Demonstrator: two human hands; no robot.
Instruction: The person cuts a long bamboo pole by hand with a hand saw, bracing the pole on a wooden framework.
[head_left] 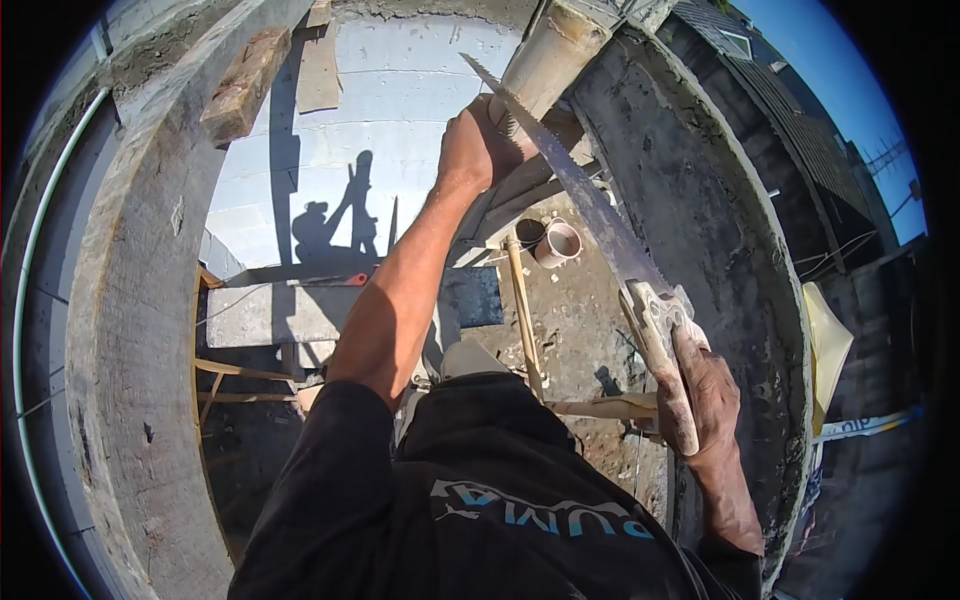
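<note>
A hand saw (592,205) with a long, stained blade and a worn, pale handle slants across the upper middle of the head view. Its handle is wrapped by the fingers of my right hand (706,400), at the right. My left hand (478,150) is closed around a thick bamboo pole (556,55), with part of the fingers hidden behind the blade and pole. The toothed edge faces my left hand, and the blade overlaps the pole close to the knuckles.
A rough concrete beam (700,190) runs along the right. At the left are a long timber board (125,330) and a wood block (245,85). Below stand a bucket (558,243) and a thin pole (522,310). A plank (245,315) crosses before the white block wall (390,90).
</note>
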